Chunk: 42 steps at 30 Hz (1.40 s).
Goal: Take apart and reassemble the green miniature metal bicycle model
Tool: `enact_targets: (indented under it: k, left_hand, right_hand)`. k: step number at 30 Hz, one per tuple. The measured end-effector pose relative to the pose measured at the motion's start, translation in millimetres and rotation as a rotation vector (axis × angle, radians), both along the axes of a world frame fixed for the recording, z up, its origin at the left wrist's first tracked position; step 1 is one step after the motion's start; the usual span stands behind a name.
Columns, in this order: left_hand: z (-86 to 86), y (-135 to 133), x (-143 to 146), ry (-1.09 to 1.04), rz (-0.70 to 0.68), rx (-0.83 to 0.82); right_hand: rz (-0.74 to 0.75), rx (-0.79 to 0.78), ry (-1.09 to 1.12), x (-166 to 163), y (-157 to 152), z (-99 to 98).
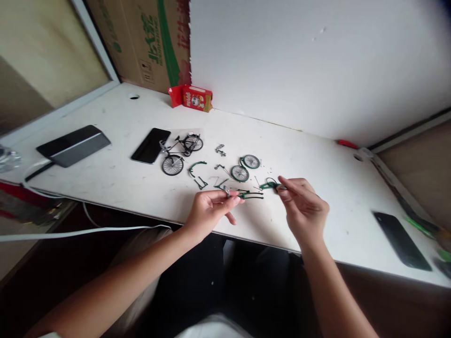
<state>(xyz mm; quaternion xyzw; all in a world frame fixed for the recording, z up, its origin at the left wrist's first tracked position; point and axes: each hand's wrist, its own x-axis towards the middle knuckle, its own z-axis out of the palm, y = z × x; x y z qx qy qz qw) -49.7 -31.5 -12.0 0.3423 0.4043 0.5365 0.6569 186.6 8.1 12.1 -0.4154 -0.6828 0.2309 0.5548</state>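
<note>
My left hand (210,209) pinches one end of a thin green model bicycle frame piece (252,195) just above the white desk (116,117). My right hand (302,206) pinches a small green part (269,185) at the frame's other end. Just behind my hands lie two small green wheels (245,167), a curved green mudguard (196,165) and several tiny loose metal parts. A finished black model bicycle (179,152) stands further left.
A black phone (151,145) lies left of the black bicycle, another phone (401,240) at the desk's right. A dark flat case (73,145) and white cable (84,232) are at left. A red box (192,97) and cardboard carton (148,42) stand against the wall.
</note>
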Motion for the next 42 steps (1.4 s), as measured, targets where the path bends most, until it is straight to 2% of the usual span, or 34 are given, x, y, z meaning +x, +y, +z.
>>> enact_targets:
  k: [5, 9, 11, 15, 17, 20, 25, 30, 36, 42]
  left_hand:
    - [-1.0, 1.2, -0.6, -0.029, -0.014, 0.032]
    - [-6.2, 3.1, 0.1, -0.073, -0.021, 0.048]
    - [-9.3, 3.7, 1.2, -0.102, -0.017, 0.064]
    - [-13.1, 4.0, 3.2, -0.161, -0.015, 0.067]
    - [-13.9, 4.1, 3.5, -0.165, -0.017, 0.063]
    - [-14.7, 3.9, 3.3, -0.137, -0.014, 0.08]
    - [-13.7, 0.8, 3.3, -0.099, 0.0, 0.076]
    - [-11.6, -3.1, 4.9, -0.031, 0.007, 0.096]
    - [-10.9, -7.2, 8.0, 0.029, -0.008, 0.109]
    - [-11.5, -7.3, 7.7, 0.059, -0.008, 0.137]
  right_hand:
    - [-0.017, -0.098, 0.057, 1.7, -4.3, -3.2]
    - [-0.106, -0.218, 0.142, 2.2, -8.3, -7.5]
    - [-0.13, -0.18, 0.153, 3.3, -8.4, -8.5]
    - [-0.116, 0.051, 0.111, 7.5, -5.8, -7.0]
    - [-0.111, 0.11, 0.097, 8.3, -5.7, -5.4]
    - [-0.092, 0.12, 0.057, 3.6, -10.2, -1.8]
    - [0.047, 0.145, -0.031, -12.2, -22.6, 4.0]
    - [0.06, 0.142, -0.114, -15.7, -26.2, 2.9]
    - [0.077, 0.231, -0.202, -16.4, -32.3, 7.4]
    - [0.115, 0.242, -0.207, -18.9, -37.6, 9.5]
